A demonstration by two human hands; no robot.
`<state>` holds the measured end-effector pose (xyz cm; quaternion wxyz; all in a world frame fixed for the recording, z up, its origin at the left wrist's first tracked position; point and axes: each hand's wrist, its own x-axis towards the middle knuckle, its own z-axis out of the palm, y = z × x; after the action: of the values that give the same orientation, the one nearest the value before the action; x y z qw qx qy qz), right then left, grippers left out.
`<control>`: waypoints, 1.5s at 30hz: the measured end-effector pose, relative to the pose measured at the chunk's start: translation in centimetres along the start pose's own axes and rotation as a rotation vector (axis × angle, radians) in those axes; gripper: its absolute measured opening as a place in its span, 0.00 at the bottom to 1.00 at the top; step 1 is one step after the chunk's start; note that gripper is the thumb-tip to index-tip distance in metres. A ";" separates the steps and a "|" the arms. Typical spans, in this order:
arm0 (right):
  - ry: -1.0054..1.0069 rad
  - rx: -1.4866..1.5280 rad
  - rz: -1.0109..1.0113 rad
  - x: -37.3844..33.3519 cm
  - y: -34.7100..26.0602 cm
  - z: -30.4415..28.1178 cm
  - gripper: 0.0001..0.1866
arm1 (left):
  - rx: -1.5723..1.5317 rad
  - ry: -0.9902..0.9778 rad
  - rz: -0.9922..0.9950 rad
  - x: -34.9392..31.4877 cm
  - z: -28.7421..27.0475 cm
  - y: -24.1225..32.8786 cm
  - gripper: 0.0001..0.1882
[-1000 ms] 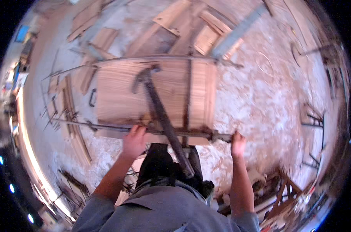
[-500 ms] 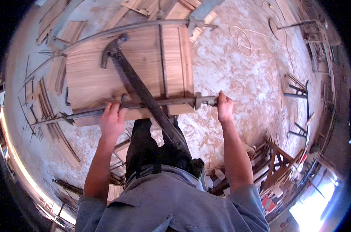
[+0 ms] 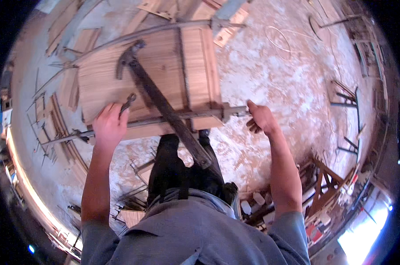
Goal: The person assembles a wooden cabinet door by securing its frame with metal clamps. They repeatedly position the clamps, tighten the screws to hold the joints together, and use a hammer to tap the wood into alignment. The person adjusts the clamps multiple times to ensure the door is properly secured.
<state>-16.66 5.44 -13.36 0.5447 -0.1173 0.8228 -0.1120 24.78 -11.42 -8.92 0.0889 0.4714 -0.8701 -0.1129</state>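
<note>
A small dark metal piece (image 3: 128, 103) is held in the left hand (image 3: 110, 126), left of the middle of the frame; its knobbed tip is pointed up and to the right from between the curled fingers. The near metal bar (image 3: 147, 120) is seen just beside this hand, running from the left of the frame to just right of the middle, along the near edge of a wooden panel (image 3: 158, 84). A block-like metal fitting (image 3: 226, 112) is carried near the right end of the bar. The right hand (image 3: 261, 118) is placed at that end, right of the middle of the frame, with the thumb side brought up against the tip and the other fingers loosely bent below; whether the tip is actually gripped cannot be told from this angle

The panel is crossed from top to bottom by a dark bar (image 3: 183, 66), and its far edge is followed by a far metal bar (image 3: 158, 30), bent by the lens. A hammer (image 3: 158, 95) is seen slanted across the panel, its claw head at upper left and its handle end in front of the dark trousers (image 3: 164, 161) at lower middle

Planks (image 3: 64, 26) are spread at upper left, and thin wooden strips (image 3: 65, 126) are laid farther down at the left. A loop of pale cable (image 3: 277, 42) is left on the stained floor (image 3: 306, 88) at upper right, and a dark metal frame (image 3: 358, 119) is seen at the right
</note>
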 end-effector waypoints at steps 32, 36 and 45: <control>0.018 0.468 -0.599 3.6 3.9 1.4 0.23 | -0.010 -0.433 0.345 -0.4 3.4 2.0 0.16; -0.070 0.509 -0.461 2.4 2.8 0.7 0.22 | 0.036 -0.342 0.331 -1.2 3.5 2.5 0.16; 0.025 0.486 -0.673 1.6 4.2 0.4 0.10 | 0.045 -0.254 0.372 -2.8 3.5 3.1 0.15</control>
<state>-17.20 8.88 -16.18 0.4794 -0.2464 0.6947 -0.4763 22.86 -7.06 -11.55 -0.0124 0.2866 -0.9486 -0.1335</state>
